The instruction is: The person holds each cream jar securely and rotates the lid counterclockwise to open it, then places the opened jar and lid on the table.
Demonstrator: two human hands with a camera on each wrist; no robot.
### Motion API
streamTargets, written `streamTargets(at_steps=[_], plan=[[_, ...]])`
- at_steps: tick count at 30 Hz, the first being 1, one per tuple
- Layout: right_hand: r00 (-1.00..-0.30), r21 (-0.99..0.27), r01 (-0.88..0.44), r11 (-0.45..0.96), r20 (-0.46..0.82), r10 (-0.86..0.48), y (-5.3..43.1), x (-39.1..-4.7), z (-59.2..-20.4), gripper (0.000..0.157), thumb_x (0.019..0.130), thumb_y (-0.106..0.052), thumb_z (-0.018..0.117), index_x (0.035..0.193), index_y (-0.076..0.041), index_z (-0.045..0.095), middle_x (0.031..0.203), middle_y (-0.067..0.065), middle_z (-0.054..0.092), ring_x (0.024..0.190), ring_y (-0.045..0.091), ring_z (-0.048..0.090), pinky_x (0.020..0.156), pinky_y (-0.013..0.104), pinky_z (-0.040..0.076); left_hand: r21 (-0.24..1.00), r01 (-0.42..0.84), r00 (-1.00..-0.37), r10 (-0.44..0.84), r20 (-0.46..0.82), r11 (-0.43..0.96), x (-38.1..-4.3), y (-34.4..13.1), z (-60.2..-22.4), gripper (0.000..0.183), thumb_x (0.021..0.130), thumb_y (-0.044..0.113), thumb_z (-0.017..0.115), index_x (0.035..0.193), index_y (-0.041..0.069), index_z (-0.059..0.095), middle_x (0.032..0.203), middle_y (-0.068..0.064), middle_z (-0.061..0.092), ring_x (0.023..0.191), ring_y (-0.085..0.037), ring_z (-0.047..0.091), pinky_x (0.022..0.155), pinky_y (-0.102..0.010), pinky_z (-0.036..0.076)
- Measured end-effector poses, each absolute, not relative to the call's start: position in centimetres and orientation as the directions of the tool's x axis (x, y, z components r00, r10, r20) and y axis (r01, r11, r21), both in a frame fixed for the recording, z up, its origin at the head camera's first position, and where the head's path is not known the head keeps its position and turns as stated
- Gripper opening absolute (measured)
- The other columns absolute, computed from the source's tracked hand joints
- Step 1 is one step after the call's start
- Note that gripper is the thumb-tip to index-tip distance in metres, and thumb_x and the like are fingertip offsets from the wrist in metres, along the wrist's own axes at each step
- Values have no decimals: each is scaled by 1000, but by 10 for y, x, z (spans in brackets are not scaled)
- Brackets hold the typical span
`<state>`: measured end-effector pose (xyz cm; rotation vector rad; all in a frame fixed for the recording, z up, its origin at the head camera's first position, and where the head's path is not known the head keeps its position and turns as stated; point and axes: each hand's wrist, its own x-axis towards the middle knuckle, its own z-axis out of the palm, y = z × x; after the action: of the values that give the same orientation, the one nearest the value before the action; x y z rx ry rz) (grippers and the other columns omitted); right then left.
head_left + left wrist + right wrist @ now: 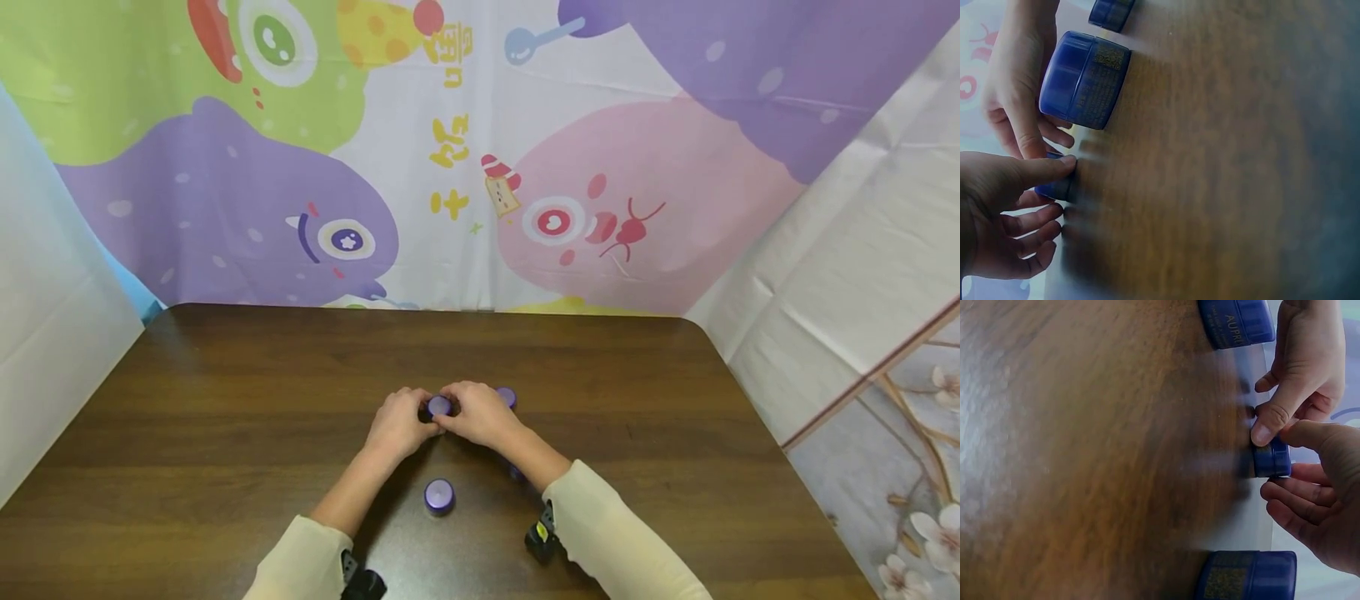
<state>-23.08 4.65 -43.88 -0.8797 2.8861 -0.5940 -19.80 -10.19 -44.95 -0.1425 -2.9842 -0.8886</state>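
Mid-desk, my left hand [395, 423] and right hand [480, 414] both pinch one small purple jar [438, 406]. Judged step: opening it; next, counter-twist firmly.

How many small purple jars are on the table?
4, possibly more hidden. One jar is held between the left hand and right hand; one is beyond the right hand; one stands between the forearms; one peeks from under the right forearm.
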Motion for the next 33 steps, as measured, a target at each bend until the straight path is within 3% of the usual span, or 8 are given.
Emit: streamTargets(at_steps=[9,18,24,33], plan=[[-836,-422,-509,750,33,-548,46,-227,-440,40,83,-28,67,114,-4,64,103,7,67,89,15,63,76,25,52,576,93,-996,83,45,812,-196,-101,-453,40,74,26,78,103,1,65,97,-12,63,95,-29,57,84,-43,48],[-833,-436,-513,739,43,-552,48,-225,-427,38,83,-34,68,107,-5,67,91,3,67,78,11,60,67,20,48,607,159,-987,123,102,779,-194,-103,-447,33,71,15,79,96,-1,65,90,-10,60,85,-23,56,77,-38,50],[-795,-397,-578,713,79,-601,50,-221,-412,30,85,-31,66,102,-6,67,87,2,63,73,9,53,62,18,44,621,221,-975,152,162,752,-190,-105,-434,33,68,13,79,96,0,67,86,-6,58,80,-18,54,74,-34,49],[-739,-354,-656,667,120,-663,54,-215,-398,29,86,-31,65,106,-10,66,83,0,57,69,7,47,58,17,38,645,278,-960,179,216,712,-184,-110,-424,35,67,11,76,99,-1,67,88,-7,59,83,-21,59,77,-35,52]])
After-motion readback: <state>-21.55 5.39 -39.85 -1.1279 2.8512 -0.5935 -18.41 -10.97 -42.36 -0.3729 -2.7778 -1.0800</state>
